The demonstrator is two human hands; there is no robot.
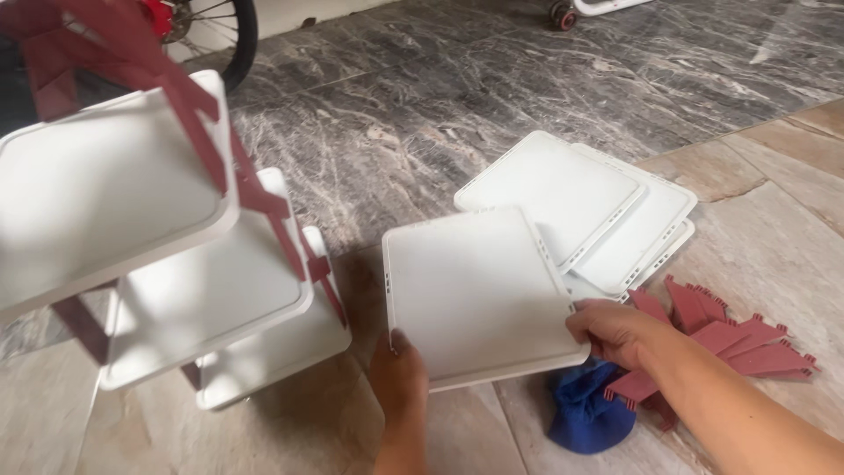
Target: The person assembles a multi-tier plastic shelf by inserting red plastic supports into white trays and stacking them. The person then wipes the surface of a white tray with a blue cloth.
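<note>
Both hands clamp a white tray, left hand under its near edge, right hand on its right corner, just right of the half-built rack; best kept level, slots facing the red posts.

A dark grey marble floor with pale veins covers the far part of the room, meeting beige stone tiles nearer the camera; a bicycle wheel stands at the top left in soft daylight
</note>
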